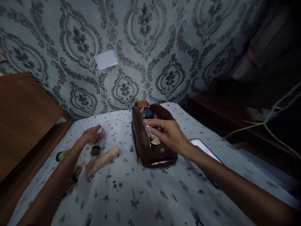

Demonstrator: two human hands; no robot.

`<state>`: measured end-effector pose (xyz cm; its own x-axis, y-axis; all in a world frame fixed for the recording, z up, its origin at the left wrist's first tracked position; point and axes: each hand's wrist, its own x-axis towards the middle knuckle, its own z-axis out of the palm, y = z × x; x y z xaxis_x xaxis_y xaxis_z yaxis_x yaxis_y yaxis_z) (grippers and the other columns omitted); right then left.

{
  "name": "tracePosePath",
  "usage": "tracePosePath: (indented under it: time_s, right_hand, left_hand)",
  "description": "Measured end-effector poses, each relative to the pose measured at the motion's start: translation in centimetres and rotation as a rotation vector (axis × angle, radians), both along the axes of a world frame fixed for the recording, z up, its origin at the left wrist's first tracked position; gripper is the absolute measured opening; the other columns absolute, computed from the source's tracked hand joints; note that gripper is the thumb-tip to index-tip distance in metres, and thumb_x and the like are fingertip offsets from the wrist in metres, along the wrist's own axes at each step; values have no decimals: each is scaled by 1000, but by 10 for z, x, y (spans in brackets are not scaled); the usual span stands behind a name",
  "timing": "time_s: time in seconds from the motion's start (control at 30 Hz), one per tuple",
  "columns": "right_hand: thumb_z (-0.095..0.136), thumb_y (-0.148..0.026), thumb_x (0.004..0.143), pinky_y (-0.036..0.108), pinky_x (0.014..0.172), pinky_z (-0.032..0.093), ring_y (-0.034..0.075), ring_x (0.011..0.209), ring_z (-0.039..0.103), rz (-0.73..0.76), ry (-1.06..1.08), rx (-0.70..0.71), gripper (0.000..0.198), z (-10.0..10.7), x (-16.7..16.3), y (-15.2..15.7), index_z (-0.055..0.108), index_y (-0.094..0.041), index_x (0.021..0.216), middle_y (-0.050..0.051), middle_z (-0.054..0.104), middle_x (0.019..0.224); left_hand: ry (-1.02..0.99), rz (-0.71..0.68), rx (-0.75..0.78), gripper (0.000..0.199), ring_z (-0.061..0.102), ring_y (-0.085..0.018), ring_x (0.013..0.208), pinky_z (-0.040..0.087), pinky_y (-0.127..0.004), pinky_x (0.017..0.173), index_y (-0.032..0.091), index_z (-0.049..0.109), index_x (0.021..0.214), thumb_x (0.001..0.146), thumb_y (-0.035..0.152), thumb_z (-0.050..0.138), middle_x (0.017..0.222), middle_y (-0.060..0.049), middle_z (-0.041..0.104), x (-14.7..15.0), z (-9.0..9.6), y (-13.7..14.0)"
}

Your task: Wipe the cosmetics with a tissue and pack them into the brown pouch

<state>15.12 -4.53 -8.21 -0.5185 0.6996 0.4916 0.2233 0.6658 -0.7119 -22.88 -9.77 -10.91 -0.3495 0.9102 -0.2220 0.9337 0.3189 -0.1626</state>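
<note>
A brown toiletry bag [141, 138] stands unzipped on the bed, with a blue-lidded jar [148, 113] and other small items inside. My right hand [168, 133] reaches over its opening, thumb and fingertips drawn together near the zipper; whatever they pinch is hard to make out. To the left, my left hand [90, 134] closes on a small pink item [102, 134] at the sheet. Close by lie a small dark-sided jar [95, 150] and a beige squeeze tube [102, 162]. A green item [61, 155] and gold-coloured pieces [74, 179] lie partly behind my left forearm.
A lit phone [204, 147] lies right of the bag, partly under my right forearm. The patterned sheet [134, 194] covers the bed up to the papered wall [145, 78]. Wooden furniture [28, 116] borders the left; white cables [249, 127] hang at right.
</note>
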Motion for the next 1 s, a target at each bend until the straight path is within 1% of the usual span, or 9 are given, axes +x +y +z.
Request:
tracePosePath:
  time_s: [0.17, 0.37, 0.53, 0.63, 0.73, 0.83, 0.9, 0.97, 1.0]
  right_hand:
    - [58, -17, 89, 30, 80, 54, 22, 93, 72, -19, -75, 51, 25, 3, -1, -4, 70, -18, 111, 5, 77, 105]
    - [55, -6, 86, 32, 86, 49, 24, 104, 67, -130, -302, 194, 37, 4, 2, -3, 63, -13, 122, 13, 71, 114]
    - [53, -5, 87, 27, 82, 45, 22, 98, 67, -164, -421, 130, 36, 14, 10, -3, 65, -14, 119, 11, 72, 107]
    - [57, -9, 87, 26, 77, 44, 19, 86, 67, -167, -366, 66, 28, 17, 14, -2, 70, -17, 110, 6, 74, 94]
    - [60, -11, 85, 25, 72, 43, 17, 77, 65, -150, -245, 40, 23, 16, 16, -1, 72, -19, 104, 2, 73, 85]
    - [58, -14, 86, 25, 69, 44, 16, 74, 64, -139, -91, 21, 25, 14, 19, -1, 71, -18, 107, 2, 72, 84]
    - [57, -17, 87, 25, 68, 45, 16, 74, 65, -121, -33, 14, 24, 15, 23, -1, 72, -18, 105, 2, 73, 85]
    - [57, -19, 88, 26, 68, 47, 17, 76, 66, -91, -27, 19, 22, 17, 30, -1, 74, -17, 101, 3, 74, 87]
    - [56, -21, 88, 26, 68, 48, 17, 77, 67, -73, -36, 23, 21, 18, 34, 0, 74, -17, 99, 3, 74, 88]
  left_hand:
    - [11, 18, 7, 66, 62, -36, 111, 47, -39, 82, 21, 44, 138, 85, 60, 44, 124, -19, 66, 6, -2, -1]
    - [18, 25, 14, 66, 64, -37, 107, 47, -41, 81, 20, 44, 137, 86, 61, 39, 119, -19, 68, 10, -2, -4]
    - [15, 22, 17, 67, 65, -35, 107, 48, -39, 80, 20, 44, 139, 86, 62, 37, 119, -18, 68, 11, -1, -6]
    - [13, 27, 11, 72, 64, -35, 111, 48, -39, 83, 20, 40, 143, 85, 63, 37, 123, -17, 67, 9, -1, -6]
    - [3, 43, 24, 78, 61, -35, 116, 47, -39, 86, 19, 34, 149, 86, 65, 38, 130, -19, 63, 8, -1, -8]
    - [50, 37, 133, 76, 63, -38, 112, 48, -40, 81, 16, 35, 148, 89, 65, 35, 130, -21, 62, 15, 3, -18]
    - [110, 19, 283, 68, 65, -39, 105, 49, -39, 75, 14, 44, 141, 93, 61, 29, 126, -21, 63, 30, 7, -29]
    - [90, -17, 477, 59, 67, -34, 100, 49, -35, 73, 15, 54, 130, 96, 56, 28, 122, -16, 66, 55, 12, -43]
    - [5, -55, 550, 55, 68, -29, 94, 49, -31, 72, 18, 58, 124, 96, 56, 31, 113, -11, 70, 71, 15, -51]
